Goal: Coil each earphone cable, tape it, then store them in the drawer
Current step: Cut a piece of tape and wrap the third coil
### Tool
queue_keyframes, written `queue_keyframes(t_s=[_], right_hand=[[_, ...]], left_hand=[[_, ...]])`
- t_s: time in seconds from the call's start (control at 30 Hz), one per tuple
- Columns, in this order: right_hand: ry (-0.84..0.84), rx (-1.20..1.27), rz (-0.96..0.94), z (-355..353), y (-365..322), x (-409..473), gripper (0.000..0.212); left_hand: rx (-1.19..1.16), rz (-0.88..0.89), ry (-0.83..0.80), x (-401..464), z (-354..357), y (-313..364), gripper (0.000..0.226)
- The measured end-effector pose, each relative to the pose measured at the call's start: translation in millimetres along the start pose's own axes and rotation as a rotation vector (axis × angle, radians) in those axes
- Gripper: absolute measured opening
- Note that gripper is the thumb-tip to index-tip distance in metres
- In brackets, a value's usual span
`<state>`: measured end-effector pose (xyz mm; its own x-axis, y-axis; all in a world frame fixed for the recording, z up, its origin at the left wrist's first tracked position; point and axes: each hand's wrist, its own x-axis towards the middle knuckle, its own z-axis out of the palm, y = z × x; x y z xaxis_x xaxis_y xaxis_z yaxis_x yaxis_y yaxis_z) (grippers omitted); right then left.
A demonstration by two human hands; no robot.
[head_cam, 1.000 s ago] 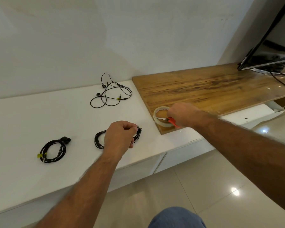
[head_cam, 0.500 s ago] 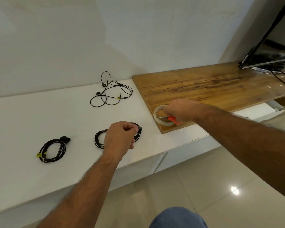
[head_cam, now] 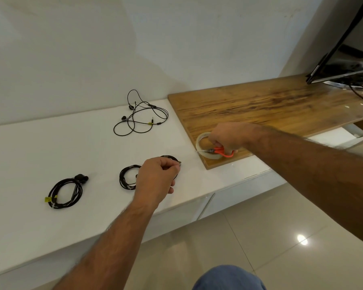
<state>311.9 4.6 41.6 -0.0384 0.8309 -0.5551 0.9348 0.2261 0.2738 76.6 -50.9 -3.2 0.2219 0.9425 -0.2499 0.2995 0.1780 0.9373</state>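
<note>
White bench [head_cam: 50, 147] under both my arms. My left hand [head_cam: 156, 178] has its fingers [head_cam: 170, 165] curled tight, pinching a coiled black earphone cable [head_cam: 127, 177] that lies on the bench near its front edge. My right hand [head_cam: 226, 139] grips orange-handled scissors [head_cam: 220, 151], blades pointing left across a roll of clear tape [head_cam: 203, 141] that sits on the corner of the wooden board [head_cam: 260, 105]. Left of my held coil lies another coiled cable [head_cam: 65, 192] with a yellow tag. A third, loose earphone cable [head_cam: 140, 116] sprawls by the wall [head_cam: 92, 49], well apart.
</note>
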Motion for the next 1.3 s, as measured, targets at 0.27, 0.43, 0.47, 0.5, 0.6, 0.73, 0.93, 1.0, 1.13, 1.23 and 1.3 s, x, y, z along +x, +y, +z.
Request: queue_keyframes(t_s=[0.27, 0.43, 0.47, 0.5, 0.6, 0.73, 0.93, 1.0, 1.13, 1.23, 1.3], right_hand=[[0.024, 0.16, 0.084, -2.7, 1.2, -10.7, 0.02], [0.171, 0.246, 0.164, -10.1, -1.3, -26.3, 0.014], [0.245, 0.272, 0.174, -14.1, -4.4, -30.4, 0.011], [0.311, 0.33, 0.174, -18.9, -9.5, -34.6, 0.008], [0.391, 0.77, 0.092, -29.4, -37.9, -47.8, 0.013], [0.264, 1.372, -0.118, -35.8, -95.5, -62.3, 0.036], [0.224, 1.575, -0.258, -33.4, -162.3, -55.1, 0.021], [0.271, 1.616, -0.261, -35.7, -180.2, -54.0, 0.009], [0.311, 1.646, -0.261, -44.9, -211.5, -53.6, 0.008], [0.383, 1.643, -0.252, -51.1, -231.8, -52.8, 0.005], [0.478, 1.625, -0.245, -53.3, -243.5, -52.5, 0.006]], left_hand=[[-0.025, -0.009, 0.023, -3.2, -9.1, 3.8, 0.011], [-0.01, 0.011, 0.042, -8.9, -20.2, 6.5, 0.009], [-0.013, 0.012, 0.043, -9.9, -22.1, 7.2, 0.009], [-0.015, 0.014, 0.047, -11.4, -25.1, 8.3, 0.008], [-0.005, 0.023, 0.066, -16.2, -35.9, 12.2, 0.007], [0.015, 0.038, 0.089, -27.2, -57.5, 18.3, 0.007], [0.019, 0.034, 0.165, -53.7, -107.7, 16.9, 0.006], [0.02, 0.018, 0.185, -61.2, -124.9, 13.5, 0.006], [0.003, -0.031, 0.208, -72.5, -156.2, 4.0, 0.007], [-0.024, -0.066, 0.193, -76.3, -178.6, 0.6, 0.007], [-0.019, -0.083, 0.163, -76.8, -192.8, 0.3, 0.008]])
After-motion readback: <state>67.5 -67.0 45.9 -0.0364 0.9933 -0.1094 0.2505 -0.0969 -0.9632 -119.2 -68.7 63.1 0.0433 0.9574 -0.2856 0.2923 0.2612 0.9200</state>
